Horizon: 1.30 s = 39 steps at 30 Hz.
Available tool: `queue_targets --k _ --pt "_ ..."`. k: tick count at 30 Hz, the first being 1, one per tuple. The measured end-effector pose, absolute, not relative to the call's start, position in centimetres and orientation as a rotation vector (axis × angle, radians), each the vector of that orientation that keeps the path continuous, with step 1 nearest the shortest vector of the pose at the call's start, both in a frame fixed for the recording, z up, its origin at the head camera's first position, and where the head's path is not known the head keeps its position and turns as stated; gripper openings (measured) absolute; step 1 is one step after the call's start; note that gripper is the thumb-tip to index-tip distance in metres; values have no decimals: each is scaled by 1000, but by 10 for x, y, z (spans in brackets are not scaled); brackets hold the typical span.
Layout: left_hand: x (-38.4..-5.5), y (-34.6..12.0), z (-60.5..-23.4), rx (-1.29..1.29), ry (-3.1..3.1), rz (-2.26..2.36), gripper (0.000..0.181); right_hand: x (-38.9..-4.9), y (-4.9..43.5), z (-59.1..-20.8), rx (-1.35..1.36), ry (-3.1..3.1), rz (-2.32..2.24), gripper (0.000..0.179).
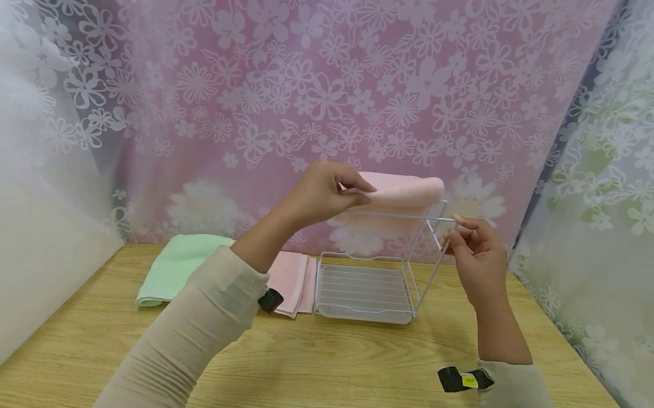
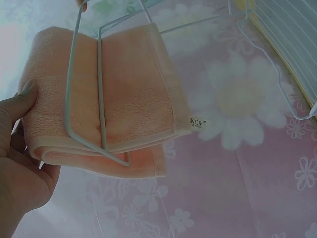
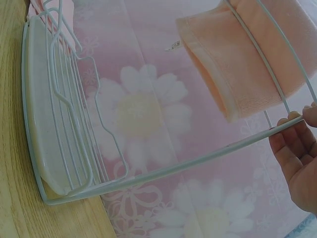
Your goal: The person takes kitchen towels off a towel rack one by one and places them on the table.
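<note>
A pink towel hangs folded over the top bars of a white wire rack. My left hand pinches the towel's left edge between thumb and fingers; in the left wrist view the thumb lies on its face and the other fingers are behind. A small printed label sticks out at the towel's lower corner. With its fingertips, my right hand grips the rack's upper right corner, where the top bar meets the slanted side rod. The rack's base holds a pale tray under a wire grid.
Left of the rack, a folded pink cloth lies on the wooden table, close against the rack's base. Farther left is a folded light green towel, partly behind my left forearm. A flowered curtain hangs behind.
</note>
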<state>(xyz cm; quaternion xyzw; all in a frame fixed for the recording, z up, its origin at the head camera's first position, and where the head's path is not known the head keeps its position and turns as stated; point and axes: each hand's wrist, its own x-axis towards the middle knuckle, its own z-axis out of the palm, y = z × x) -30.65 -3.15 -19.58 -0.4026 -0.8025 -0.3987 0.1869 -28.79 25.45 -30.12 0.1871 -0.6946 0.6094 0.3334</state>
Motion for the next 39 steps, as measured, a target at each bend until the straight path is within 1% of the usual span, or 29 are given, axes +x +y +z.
queue_targets --k 19,26,39 --pt "-301 -36 -201 -1187 -2177 -1246 12 -286 253 -299 460 -1824 1569 23" --pt "-297 -42 -201 -1147 -2210 -1312 14 -287 253 -300 464 -1826 1576 23" --pt "-295 -48 -207 -1124 -2196 -1254 17 -287 254 -300 494 -1817 1575 24"
